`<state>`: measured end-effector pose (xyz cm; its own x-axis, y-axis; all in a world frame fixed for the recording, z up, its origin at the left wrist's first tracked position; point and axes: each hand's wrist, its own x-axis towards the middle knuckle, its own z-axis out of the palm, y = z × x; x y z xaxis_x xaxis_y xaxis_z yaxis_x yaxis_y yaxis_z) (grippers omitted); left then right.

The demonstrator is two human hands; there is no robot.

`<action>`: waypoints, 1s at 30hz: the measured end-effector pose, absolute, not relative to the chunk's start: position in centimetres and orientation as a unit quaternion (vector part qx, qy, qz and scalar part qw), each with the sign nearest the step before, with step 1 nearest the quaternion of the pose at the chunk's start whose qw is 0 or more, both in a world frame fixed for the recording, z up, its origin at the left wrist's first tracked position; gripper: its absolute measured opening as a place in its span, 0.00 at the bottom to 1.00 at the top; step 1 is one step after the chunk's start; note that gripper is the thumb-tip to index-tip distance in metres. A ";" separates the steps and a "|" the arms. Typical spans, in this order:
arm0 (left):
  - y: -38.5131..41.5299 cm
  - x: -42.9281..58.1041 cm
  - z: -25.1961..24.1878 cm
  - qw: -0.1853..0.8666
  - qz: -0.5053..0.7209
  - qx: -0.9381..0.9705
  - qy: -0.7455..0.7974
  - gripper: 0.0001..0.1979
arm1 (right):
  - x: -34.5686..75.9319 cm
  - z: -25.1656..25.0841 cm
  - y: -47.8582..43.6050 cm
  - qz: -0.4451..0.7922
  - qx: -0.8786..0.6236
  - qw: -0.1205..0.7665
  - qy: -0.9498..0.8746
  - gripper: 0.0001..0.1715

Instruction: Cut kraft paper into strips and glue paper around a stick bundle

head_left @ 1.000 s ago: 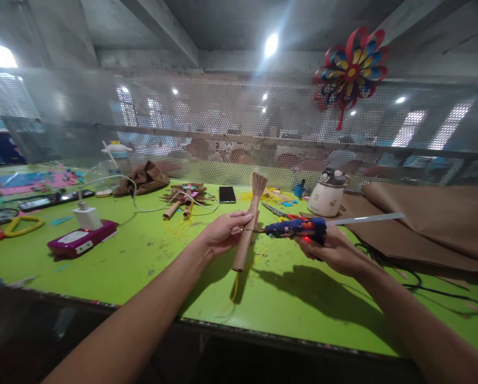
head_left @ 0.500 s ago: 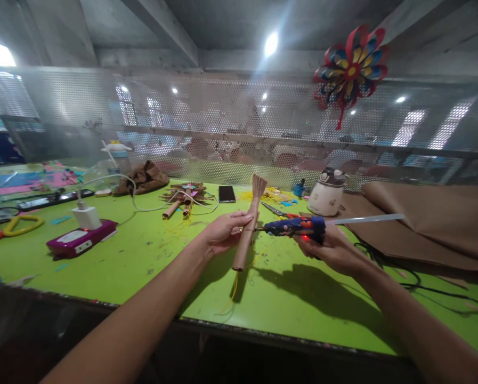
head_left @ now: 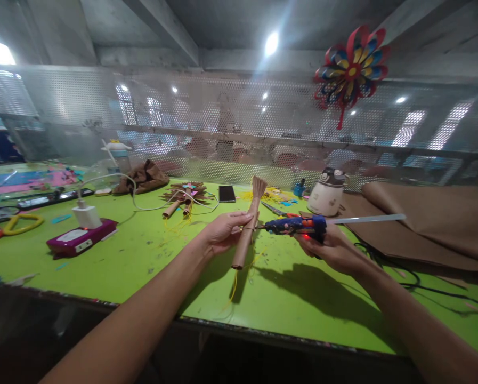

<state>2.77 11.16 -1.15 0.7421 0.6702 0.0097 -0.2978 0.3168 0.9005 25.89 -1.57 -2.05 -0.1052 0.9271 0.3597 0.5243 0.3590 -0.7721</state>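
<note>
One brown roll is held aslant over the tabletop, fringed end pointing away, by the left hand, whose fingers are pinched around its middle and hide part of it. One glue gun is gripped by the right hand, the fingers wrapped around its handle; one glue stick juts from its rear, and its nozzle is aimed at the roll's right side, though whether the two touch cannot be told. Yellow string is seen below the roll's near end. Beyond the hands, one phone is laid flat, and one pair of scissors is partly hidden behind the glue gun. Left of the phone, one spiky piece, with at least two short tubes, is crossed by a white cable. Farther left, one purple socket block is fitted with one charger; one brown heap and one cup are placed behind. On the right, one blue bottle, one jug and some brown paper are found, with a black cord run before the paper. One petalled ornament is hung high up, and the view beyond the tabletop is veiled by a mesh screen.
</note>
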 end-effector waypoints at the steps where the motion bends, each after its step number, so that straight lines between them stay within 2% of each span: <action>1: 11.2 2.8 -1.2 0.789 0.308 0.498 0.188 0.13 | 25.8 -1.9 -1.6 0.231 -0.515 0.429 -0.705 0.18; 10: 10.9 2.8 -1.1 0.783 0.314 0.497 0.203 0.13 | 25.2 -1.2 -1.8 0.203 -0.531 0.418 -0.708 0.21; 15: 10.7 2.9 -0.9 0.788 0.310 0.490 0.210 0.12 | 25.0 -1.1 -1.8 0.183 -0.543 0.412 -0.709 0.19; 21: 10.9 2.8 -1.0 0.788 0.314 0.490 0.201 0.12 | 24.9 -1.3 -1.8 0.223 -0.528 0.412 -0.708 0.15; 30: 11.3 2.8 -1.3 0.791 0.315 0.488 0.192 0.12 | 25.2 -1.3 -1.7 0.211 -0.539 0.416 -0.701 0.22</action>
